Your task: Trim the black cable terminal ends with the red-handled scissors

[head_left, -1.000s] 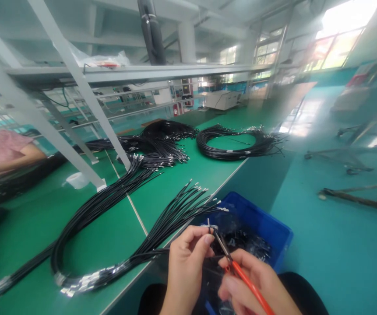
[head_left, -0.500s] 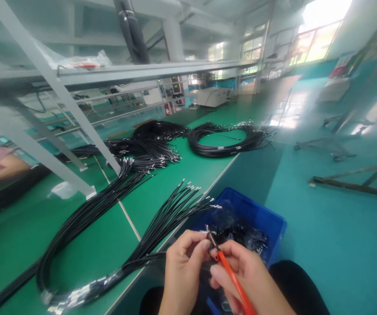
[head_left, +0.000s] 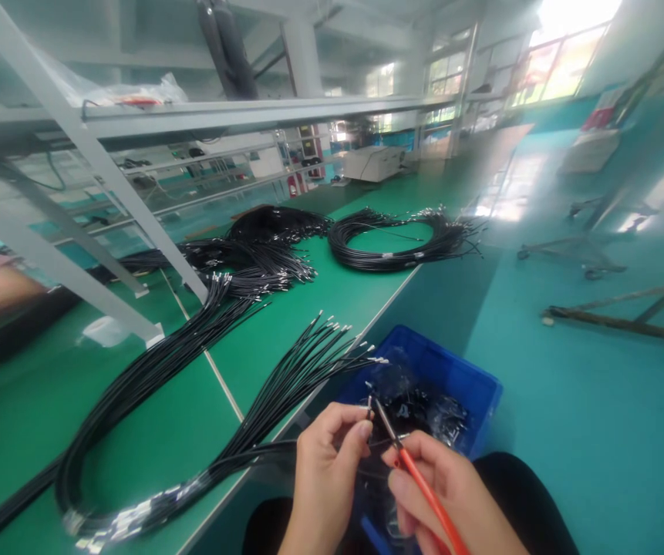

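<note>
My left hand (head_left: 332,462) pinches the end of a black cable (head_left: 371,416) between thumb and forefinger; its small metal tip sticks up past the fingers. My right hand (head_left: 447,486) is closed around a red-handled tool (head_left: 427,493) with a slim dark metal end, whose exact kind I cannot make out. The tool's tip is close beside the cable end, and whether they touch is unclear. Left of my hands, a bundle of black cables (head_left: 285,385) with pale metal ends fans out over the edge of the green table (head_left: 163,416).
Below my hands, a blue bin (head_left: 482,378) holds small parts and clear plastic bags. More coiled cables (head_left: 389,258) lie farther along the table. Slanting shelf posts (head_left: 129,193) and a white roll (head_left: 105,331) stand at left. Another person's arm (head_left: 5,293) shows at far left.
My right hand has drawn the tool slightly right and down, away from the cable end. My left hand still grips the cable. The view has shifted slightly.
</note>
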A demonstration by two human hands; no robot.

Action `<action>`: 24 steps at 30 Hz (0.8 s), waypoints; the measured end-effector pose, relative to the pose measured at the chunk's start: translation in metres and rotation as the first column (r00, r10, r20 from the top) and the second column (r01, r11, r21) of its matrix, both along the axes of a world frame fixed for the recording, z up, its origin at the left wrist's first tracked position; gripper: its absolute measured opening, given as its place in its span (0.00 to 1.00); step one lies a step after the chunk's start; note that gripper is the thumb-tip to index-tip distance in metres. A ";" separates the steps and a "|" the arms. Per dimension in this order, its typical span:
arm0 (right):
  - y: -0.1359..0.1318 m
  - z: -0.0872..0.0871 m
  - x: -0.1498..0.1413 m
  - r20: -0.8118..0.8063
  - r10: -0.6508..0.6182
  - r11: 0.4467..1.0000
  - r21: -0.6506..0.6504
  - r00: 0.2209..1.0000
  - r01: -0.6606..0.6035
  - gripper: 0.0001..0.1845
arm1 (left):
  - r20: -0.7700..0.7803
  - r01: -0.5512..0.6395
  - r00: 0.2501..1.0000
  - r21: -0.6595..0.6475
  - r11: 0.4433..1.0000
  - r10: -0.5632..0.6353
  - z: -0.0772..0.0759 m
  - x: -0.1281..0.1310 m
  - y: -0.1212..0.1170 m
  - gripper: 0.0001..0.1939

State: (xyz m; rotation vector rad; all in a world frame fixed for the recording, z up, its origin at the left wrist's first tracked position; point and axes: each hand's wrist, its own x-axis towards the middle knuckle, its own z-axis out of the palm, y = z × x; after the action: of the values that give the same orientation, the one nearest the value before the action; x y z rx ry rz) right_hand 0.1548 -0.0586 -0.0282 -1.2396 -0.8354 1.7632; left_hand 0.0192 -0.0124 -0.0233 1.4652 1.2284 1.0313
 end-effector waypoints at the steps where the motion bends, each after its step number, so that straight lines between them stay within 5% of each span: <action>1: -0.001 0.000 0.001 -0.010 -0.012 1.000 0.016 1.000 0.012 0.19 | 0.009 -0.013 1.000 -0.008 1.000 0.013 0.000 0.000 0.000 0.05; 7: -0.003 0.007 -0.002 0.069 0.009 1.000 0.027 0.998 -0.011 0.10 | 0.029 -0.051 0.998 0.002 0.999 0.051 0.006 0.004 -0.001 0.03; 14: 0.002 0.003 -0.001 -0.027 0.054 0.998 0.037 0.998 -0.053 0.16 | -0.030 -0.035 0.999 0.049 0.998 0.037 0.009 0.004 -0.003 0.04; 24: 0.004 0.002 0.000 0.101 0.044 0.999 -0.020 0.994 -0.042 0.12 | -0.095 -0.030 0.995 0.106 0.994 0.040 0.002 0.007 0.000 0.05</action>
State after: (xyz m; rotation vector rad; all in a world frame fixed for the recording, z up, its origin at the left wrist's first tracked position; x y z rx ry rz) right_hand 0.1551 -0.0547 -0.0267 -1.3407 -0.9127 1.7570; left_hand 0.0257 -0.0129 -0.0210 1.5951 1.2894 1.0723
